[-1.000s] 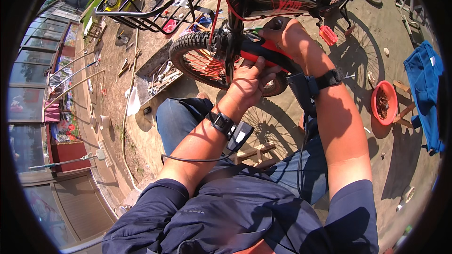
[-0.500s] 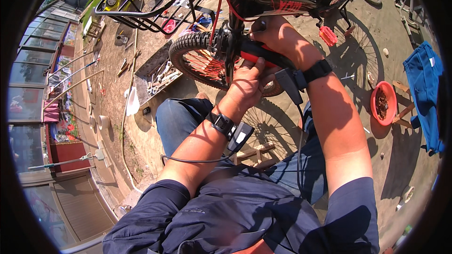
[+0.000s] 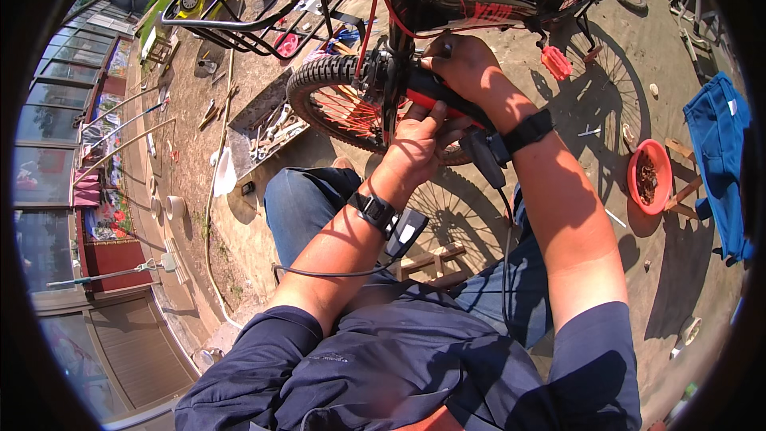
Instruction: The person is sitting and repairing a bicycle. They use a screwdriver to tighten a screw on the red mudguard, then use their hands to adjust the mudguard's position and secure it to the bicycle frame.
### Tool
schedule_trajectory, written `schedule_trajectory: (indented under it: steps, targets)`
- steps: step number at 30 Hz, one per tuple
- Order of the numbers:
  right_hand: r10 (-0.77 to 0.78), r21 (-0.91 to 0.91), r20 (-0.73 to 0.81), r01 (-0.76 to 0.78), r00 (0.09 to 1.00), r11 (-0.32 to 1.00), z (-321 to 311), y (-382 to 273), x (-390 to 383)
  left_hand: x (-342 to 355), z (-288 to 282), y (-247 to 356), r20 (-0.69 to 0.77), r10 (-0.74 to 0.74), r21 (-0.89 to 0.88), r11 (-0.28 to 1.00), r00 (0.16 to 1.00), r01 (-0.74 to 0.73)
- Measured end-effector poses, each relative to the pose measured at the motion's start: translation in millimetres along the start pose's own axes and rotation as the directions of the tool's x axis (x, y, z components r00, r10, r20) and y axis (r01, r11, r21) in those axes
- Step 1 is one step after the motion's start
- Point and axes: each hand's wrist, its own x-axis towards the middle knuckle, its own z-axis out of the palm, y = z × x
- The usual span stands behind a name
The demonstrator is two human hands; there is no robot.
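Note:
A black and red bicycle stands before me, its front wheel point(image 3: 319, 74) with red spokes beside the fork point(image 3: 403, 20). My left hand point(image 3: 419, 140) is closed on the underside of a black and red fender point(image 3: 424, 98) at the fork. My right hand point(image 3: 459, 64) is curled at the fender's upper part, just right of the fork, its fingers pinched on something I cannot make out. A black wire basket point(image 3: 239, 22) hangs over the wheel at upper left.
Left of the wheel lies a metal tray point(image 3: 239, 152) of tools. At right are a red bowl point(image 3: 642, 203) of small brown pieces and a blue cloth seat point(image 3: 714, 152) on wood. Glazed panels point(image 3: 44, 175) line the far left; my knee point(image 3: 291, 195) is below the wheel.
My right hand and wrist have shifted a little to the left, and the wrist has turned slightly. My left hand stays almost where it was on the fender.

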Motion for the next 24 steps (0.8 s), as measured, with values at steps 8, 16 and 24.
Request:
schedule_trajectory:
  steps: [8,16,24]
  targets:
    - [-0.004,-0.012,0.004,0.004,1.000,1.000,2.2,-2.7,-6.3,-1.9,-2.4,-2.6,-0.043,0.013,0.026,1.000,0.999,-0.011]
    - [-0.038,0.029,-0.034,0.039,0.999,0.999,9.7,2.4,-7.5,-0.6,-4.5,-2.0,-0.035,-0.013,0.035,0.999,0.999,0.014]
    - [-0.071,-0.028,-0.054,0.069,0.996,0.997,12.5,-2.6,-4.3,-2.6,-10.9,1.5,-0.011,-0.065,0.054,0.996,0.998,0.066]
